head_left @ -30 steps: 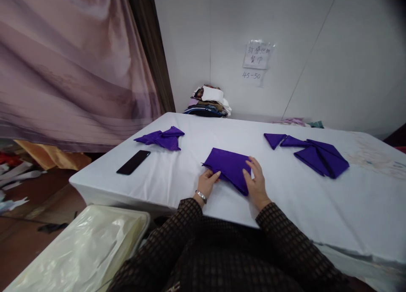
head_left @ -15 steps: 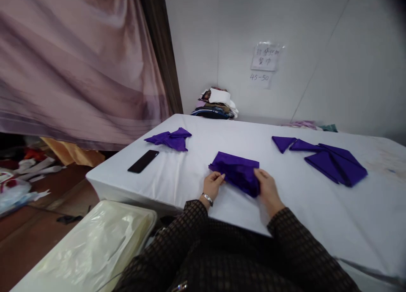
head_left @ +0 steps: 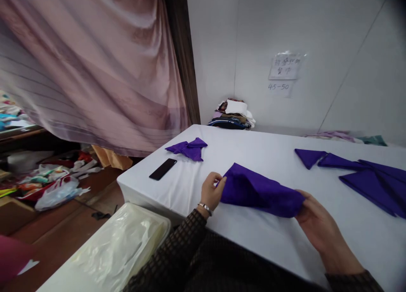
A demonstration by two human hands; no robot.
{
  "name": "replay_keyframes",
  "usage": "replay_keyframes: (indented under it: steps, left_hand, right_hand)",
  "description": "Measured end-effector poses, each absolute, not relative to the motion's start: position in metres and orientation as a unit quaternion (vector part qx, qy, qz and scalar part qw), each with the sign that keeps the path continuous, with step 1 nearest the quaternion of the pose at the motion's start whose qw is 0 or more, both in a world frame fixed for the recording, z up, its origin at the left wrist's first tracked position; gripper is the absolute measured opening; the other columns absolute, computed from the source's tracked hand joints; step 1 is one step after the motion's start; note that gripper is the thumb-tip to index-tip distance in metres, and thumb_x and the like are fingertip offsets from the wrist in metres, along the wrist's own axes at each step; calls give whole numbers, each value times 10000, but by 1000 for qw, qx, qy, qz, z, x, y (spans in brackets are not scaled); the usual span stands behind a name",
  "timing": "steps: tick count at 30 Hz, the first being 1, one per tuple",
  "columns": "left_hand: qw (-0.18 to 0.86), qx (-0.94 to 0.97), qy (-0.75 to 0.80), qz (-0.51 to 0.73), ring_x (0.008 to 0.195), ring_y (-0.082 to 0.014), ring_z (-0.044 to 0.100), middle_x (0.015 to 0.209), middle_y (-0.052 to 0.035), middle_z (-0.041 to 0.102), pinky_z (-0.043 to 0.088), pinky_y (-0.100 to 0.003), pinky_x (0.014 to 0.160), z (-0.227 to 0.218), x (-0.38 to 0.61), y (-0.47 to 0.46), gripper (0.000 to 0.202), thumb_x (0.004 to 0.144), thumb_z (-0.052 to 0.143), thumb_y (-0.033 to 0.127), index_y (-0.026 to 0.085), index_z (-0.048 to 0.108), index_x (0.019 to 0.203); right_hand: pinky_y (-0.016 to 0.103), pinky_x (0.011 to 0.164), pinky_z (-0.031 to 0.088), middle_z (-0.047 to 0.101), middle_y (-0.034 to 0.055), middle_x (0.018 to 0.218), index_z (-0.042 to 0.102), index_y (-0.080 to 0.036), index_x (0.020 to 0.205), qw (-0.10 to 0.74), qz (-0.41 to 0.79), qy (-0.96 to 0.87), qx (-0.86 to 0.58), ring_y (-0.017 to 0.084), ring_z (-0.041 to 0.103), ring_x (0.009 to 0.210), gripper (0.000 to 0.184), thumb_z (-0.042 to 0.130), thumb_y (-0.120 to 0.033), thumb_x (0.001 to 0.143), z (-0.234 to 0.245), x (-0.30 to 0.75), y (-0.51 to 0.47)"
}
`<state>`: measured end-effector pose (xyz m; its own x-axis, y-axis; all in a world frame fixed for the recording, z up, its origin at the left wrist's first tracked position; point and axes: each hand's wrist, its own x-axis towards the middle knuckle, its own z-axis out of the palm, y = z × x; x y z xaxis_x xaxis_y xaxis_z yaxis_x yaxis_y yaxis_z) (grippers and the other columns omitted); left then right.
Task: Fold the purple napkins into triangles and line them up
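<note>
A purple cloth napkin (head_left: 260, 190) stretches between my two hands above the white-covered table (head_left: 241, 146). My left hand (head_left: 213, 191) pinches its left edge, fingers closed. At the other end my right hand (head_left: 317, 220) grips the right corner; its fingertips are partly hidden behind the fabric. To the right lie several folded purple napkins (head_left: 364, 169), some overlapping. A crumpled purple napkin (head_left: 190, 149) rests at the table's left side, beyond a black phone (head_left: 163, 169).
A heap of folded cloths (head_left: 233, 114) stands behind the table against the wall, below a handwritten sign (head_left: 283, 68). A pink curtain (head_left: 127, 72) hangs at the left. A plastic-covered white surface (head_left: 111, 245) stands at the near left. Bags and scraps litter the floor.
My right hand has moved right and nearer, pulling the napkin out wider between both hands. My left hand keeps its pinch on the edge. The view has swung left.
</note>
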<state>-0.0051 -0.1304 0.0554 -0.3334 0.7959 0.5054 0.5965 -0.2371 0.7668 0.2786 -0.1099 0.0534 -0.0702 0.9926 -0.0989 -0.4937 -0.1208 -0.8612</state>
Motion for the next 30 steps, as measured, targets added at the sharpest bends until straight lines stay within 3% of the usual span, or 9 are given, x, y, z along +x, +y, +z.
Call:
replay_keyframes:
  steps: [2, 4, 7, 12, 14, 18, 22, 26, 30]
  left_hand:
    - [50, 696, 557, 450, 1061, -210, 533, 1108, -82, 613, 412, -375, 928, 63, 0, -127, 326, 772, 601, 308, 197, 577, 1078]
    - [37, 793, 506, 338, 1261, -250, 387, 1364, -104, 454, 322, -441, 1031, 65, 7, -121, 592, 728, 642, 239, 223, 448, 1287]
    - [23, 837, 496, 232, 1346, -269, 263, 1466, -87, 322, 276, -491, 1054, 58, 15, -106, 646, 730, 624, 180, 248, 407, 1334]
    - [63, 840, 520, 142, 1224, -239, 440, 1238, -42, 584, 377, -402, 982, 46, 11, -71, 184, 800, 566, 223, 235, 676, 947]
    - [93, 821, 551, 122, 1072, -208, 552, 1062, -35, 666, 424, -347, 913, 49, 6, -60, 167, 822, 523, 209, 220, 689, 837]
    - [172, 766, 595, 173, 857, -184, 614, 921, -36, 685, 464, -305, 794, 66, 3, -60, 234, 831, 520, 332, 211, 673, 961]
    - [300, 807, 452, 234, 967, -193, 600, 1090, -39, 651, 463, -310, 838, 77, 21, -88, 468, 768, 608, 441, 240, 565, 1188]
    - [262, 844, 416, 213, 975, -189, 601, 1024, -27, 680, 445, -313, 877, 64, 37, -99, 228, 784, 573, 244, 227, 663, 992]
    - [215, 795, 518, 230, 863, -174, 638, 889, -7, 717, 473, -280, 814, 57, 25, -74, 309, 717, 490, 73, 232, 703, 876]
  right_hand:
    - [272, 581, 496, 693, 7, 789, 673, -240, 871, 553, 664, -334, -376, 159, 614, 660, 235, 728, -296, 650, 60, 272, -116]
    - [254, 585, 483, 684, -3, 770, 674, -243, 860, 551, 669, -340, -367, 144, 600, 659, 216, 736, -291, 659, 68, 267, -122]
    - [240, 587, 469, 673, -7, 762, 675, -244, 865, 547, 672, -353, -354, 130, 585, 658, 218, 742, -297, 664, 78, 264, -130]
    - [249, 582, 458, 668, 3, 736, 674, -237, 857, 544, 671, -355, -356, 131, 578, 643, 222, 747, -309, 660, 89, 273, -134]
    - [246, 583, 453, 669, 0, 721, 671, -236, 846, 555, 661, -348, -366, 128, 579, 634, 222, 752, -304, 651, 91, 278, -131]
    - [252, 608, 458, 673, -7, 738, 666, -241, 864, 587, 621, -349, -383, 129, 592, 656, 210, 734, -300, 674, 93, 285, -120]
    - [272, 641, 467, 667, -5, 775, 663, -240, 880, 615, 585, -373, -375, 135, 594, 691, 196, 712, -310, 703, 96, 281, -114]
    - [282, 630, 465, 649, -1, 767, 660, -240, 889, 610, 581, -402, -358, 140, 579, 687, 189, 692, -314, 718, 106, 275, -117]
    - [246, 554, 423, 614, -23, 685, 661, -242, 906, 603, 580, -404, -371, 114, 532, 600, 204, 687, -293, 711, 112, 278, -117]
